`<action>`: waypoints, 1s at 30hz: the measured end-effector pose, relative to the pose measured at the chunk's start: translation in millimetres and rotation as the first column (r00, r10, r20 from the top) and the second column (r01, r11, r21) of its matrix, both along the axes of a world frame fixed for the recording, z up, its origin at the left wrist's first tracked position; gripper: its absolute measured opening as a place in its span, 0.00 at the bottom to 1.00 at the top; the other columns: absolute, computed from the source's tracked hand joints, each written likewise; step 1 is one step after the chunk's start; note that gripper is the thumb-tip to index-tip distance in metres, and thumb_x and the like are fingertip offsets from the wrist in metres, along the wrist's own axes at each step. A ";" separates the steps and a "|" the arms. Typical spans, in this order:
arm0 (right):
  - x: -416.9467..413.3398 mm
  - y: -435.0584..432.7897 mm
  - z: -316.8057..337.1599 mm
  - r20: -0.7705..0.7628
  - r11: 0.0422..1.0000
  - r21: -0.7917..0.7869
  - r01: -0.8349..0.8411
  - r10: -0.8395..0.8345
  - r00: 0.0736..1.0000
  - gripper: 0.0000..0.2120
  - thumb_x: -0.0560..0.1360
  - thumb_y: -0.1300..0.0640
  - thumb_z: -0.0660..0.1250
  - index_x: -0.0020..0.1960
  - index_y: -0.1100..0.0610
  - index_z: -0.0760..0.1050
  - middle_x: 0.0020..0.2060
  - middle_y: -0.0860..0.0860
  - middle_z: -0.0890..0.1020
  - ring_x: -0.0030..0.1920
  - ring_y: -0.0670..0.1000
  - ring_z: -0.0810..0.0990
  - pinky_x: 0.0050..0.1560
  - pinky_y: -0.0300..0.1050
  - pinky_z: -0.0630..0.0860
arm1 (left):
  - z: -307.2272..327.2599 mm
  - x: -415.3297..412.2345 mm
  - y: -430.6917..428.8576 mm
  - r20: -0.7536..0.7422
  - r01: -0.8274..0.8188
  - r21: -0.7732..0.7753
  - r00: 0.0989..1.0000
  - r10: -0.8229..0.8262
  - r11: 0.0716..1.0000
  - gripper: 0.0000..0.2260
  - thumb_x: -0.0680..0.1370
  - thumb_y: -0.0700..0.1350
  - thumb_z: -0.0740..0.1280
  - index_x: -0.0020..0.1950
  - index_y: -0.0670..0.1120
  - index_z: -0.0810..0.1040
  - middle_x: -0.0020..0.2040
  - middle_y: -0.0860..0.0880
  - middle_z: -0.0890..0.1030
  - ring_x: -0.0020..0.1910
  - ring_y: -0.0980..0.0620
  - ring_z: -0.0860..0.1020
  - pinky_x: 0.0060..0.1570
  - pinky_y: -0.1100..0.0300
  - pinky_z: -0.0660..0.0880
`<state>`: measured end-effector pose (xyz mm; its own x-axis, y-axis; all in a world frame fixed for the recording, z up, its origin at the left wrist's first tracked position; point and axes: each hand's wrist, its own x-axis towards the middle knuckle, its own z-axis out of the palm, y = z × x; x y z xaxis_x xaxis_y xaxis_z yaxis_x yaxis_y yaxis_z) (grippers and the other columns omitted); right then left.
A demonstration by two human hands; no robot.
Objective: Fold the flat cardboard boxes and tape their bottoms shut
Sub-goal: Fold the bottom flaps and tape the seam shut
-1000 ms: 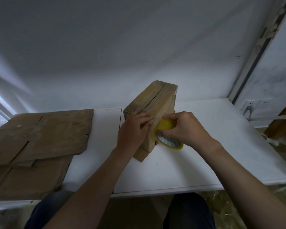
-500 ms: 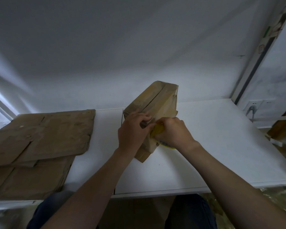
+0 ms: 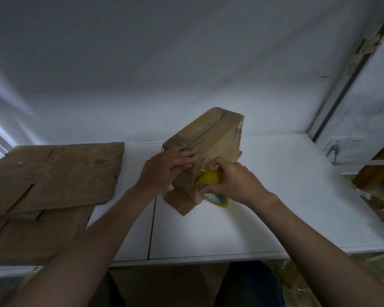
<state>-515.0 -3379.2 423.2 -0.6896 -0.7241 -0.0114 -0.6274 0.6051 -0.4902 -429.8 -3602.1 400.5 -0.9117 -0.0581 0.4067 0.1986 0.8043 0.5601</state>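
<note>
A folded brown cardboard box [image 3: 211, 138] stands on the white table [image 3: 275, 196] with its closed flaps facing up and a seam running along them. My left hand [image 3: 166, 169] lies on the near end of the box, its fingers pressing down a strip of clear tape. My right hand [image 3: 233, 182] grips a yellow roll of tape [image 3: 211, 180] against the box's near right side, with a short stretch of tape leading up to the left fingers.
A stack of flat cardboard boxes [image 3: 53, 173] covers the table's left part. A wall runs behind the table. A wall socket [image 3: 339, 145] and wooden pieces [image 3: 375, 169] sit at the right. My knees show below the table's front edge.
My right hand has drawn the tape roll down and to the right, away from the left fingers, baring a short strip of tape. The left hand stays on the box.
</note>
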 end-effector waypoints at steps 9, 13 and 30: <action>-31.0 -19.1 13.4 -0.490 0.949 -0.261 -0.178 0.029 0.871 0.26 0.72 0.36 0.70 0.62 0.52 0.79 0.58 0.49 0.80 0.58 0.52 0.73 0.54 0.45 0.72 | 3.1 -18.8 -20.4 0.031 0.160 0.218 0.985 -0.171 0.963 0.14 0.76 0.42 0.73 0.62 0.49 0.83 0.62 0.58 0.81 0.73 0.59 0.70 0.72 0.57 0.69; -53.1 -46.2 14.0 -0.416 0.974 -0.063 -0.218 0.173 0.893 0.39 0.67 0.28 0.67 0.71 0.49 0.73 0.67 0.48 0.77 0.66 0.53 0.70 0.62 0.51 0.72 | 5.4 -28.9 -26.5 0.033 0.173 0.294 0.981 -0.191 0.940 0.12 0.74 0.39 0.75 0.58 0.46 0.85 0.59 0.56 0.84 0.70 0.59 0.73 0.69 0.63 0.69; -60.3 -59.1 -16.3 -0.446 0.980 -0.108 -0.165 0.100 0.890 0.42 0.63 0.23 0.62 0.70 0.45 0.76 0.69 0.45 0.77 0.59 0.56 0.71 0.59 0.57 0.72 | -107.9 -5.0 -65.3 0.329 -0.384 -0.194 0.841 0.429 0.903 0.14 0.82 0.44 0.67 0.68 0.45 0.78 0.65 0.45 0.80 0.60 0.43 0.78 0.64 0.51 0.72</action>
<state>-575.4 -3438.3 406.9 -0.4991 -0.7809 0.3758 -0.8666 0.4472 -0.2216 -434.8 -3667.4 292.6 -0.8992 -0.4287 0.0871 -0.3551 0.8316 0.4269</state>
